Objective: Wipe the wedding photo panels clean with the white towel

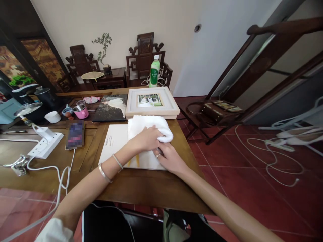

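Observation:
A folded white cloth (141,125) with a scalloped edge lies over a white printed board or booklet (114,137) near the table's front right. My left hand (150,138), two bracelets on its wrist, rests on the cloth with its fingers bent around it. Close against it is my right hand (173,158), wearing a ring, its fingers curled inward. Something small and dark shows between the hands, mostly covered, and I cannot make out what it is. Two thin yellow strips (137,160) stick out below my left wrist.
Behind the cloth lie a pale framed photo (174,109) and a dark picture panel (104,109). A green bottle (154,72) stands beyond. To the left are a blurred phone (75,134), a white power strip (47,144) with trailing cables, and a pink cup (81,111).

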Demonstrator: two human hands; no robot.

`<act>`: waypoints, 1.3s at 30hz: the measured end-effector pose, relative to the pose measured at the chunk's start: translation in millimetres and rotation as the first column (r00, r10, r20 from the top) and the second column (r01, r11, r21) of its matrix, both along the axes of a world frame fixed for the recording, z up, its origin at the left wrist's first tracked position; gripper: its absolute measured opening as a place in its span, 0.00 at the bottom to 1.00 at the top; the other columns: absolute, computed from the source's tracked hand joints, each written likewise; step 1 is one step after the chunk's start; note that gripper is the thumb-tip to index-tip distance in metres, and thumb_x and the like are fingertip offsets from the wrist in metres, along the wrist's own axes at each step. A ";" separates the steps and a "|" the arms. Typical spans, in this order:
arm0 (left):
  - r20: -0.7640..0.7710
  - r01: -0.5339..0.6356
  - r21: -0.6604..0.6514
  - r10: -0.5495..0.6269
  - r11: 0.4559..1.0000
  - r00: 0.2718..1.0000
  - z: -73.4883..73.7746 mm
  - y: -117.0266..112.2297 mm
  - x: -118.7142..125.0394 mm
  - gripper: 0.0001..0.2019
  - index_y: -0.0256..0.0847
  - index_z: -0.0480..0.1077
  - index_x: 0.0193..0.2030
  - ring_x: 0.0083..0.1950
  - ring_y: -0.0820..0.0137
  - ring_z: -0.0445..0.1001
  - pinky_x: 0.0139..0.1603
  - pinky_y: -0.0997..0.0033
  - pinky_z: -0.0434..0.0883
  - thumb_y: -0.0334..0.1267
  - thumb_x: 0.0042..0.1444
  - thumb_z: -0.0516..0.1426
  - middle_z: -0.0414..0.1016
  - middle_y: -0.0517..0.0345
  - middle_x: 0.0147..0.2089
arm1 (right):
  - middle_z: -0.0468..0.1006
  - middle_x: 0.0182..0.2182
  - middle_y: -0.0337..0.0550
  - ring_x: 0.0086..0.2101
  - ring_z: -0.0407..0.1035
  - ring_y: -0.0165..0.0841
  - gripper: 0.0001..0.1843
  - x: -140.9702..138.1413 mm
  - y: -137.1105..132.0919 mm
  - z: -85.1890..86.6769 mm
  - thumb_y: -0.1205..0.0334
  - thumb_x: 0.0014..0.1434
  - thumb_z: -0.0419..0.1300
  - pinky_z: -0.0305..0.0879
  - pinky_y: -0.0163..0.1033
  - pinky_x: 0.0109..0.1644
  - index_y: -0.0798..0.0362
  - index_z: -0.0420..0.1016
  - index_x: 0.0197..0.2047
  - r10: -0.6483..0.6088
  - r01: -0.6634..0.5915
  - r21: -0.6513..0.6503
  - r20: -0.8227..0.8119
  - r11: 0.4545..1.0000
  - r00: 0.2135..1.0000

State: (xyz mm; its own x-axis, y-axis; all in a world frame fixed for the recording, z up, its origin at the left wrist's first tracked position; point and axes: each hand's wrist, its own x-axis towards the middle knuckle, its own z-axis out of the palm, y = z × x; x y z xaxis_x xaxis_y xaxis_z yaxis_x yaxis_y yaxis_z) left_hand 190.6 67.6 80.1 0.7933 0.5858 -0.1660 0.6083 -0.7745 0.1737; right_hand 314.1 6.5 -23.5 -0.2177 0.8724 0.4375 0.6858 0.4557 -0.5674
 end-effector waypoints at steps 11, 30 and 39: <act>-0.144 -0.184 0.256 0.226 0.949 0.963 -21.1 -40.4 -49.3 0.23 0.35 0.72 0.54 0.71 0.44 0.46 0.63 0.31 0.53 0.21 0.55 0.48 0.51 0.46 0.71 | 0.71 0.57 0.56 0.60 0.62 0.45 0.21 -0.3 1.2 -3.6 0.62 0.63 0.48 0.56 0.60 0.65 0.56 0.69 0.57 0.009 -0.009 -0.033 -0.017 0.999 1.000; -0.068 -0.121 0.058 0.125 0.991 0.990 -11.5 -27.3 -65.8 0.24 0.36 0.72 0.54 0.72 0.47 0.44 0.66 0.37 0.52 0.21 0.52 0.48 0.52 0.49 0.71 | 0.73 0.56 0.52 0.59 0.63 0.44 0.21 -0.3 0.4 -0.9 0.61 0.63 0.49 0.57 0.60 0.64 0.51 0.69 0.58 0.026 -0.026 -0.013 -0.033 1.000 0.999; -0.139 -0.077 0.194 0.105 0.978 0.985 -19.8 -54.1 -60.6 0.19 0.32 0.74 0.50 0.71 0.41 0.45 0.66 0.36 0.53 0.24 0.54 0.50 0.51 0.43 0.71 | 0.72 0.57 0.54 0.59 0.63 0.44 0.22 0.0 0.4 0.3 0.62 0.63 0.49 0.57 0.59 0.64 0.54 0.69 0.58 0.025 -0.025 -0.018 -0.025 1.000 0.999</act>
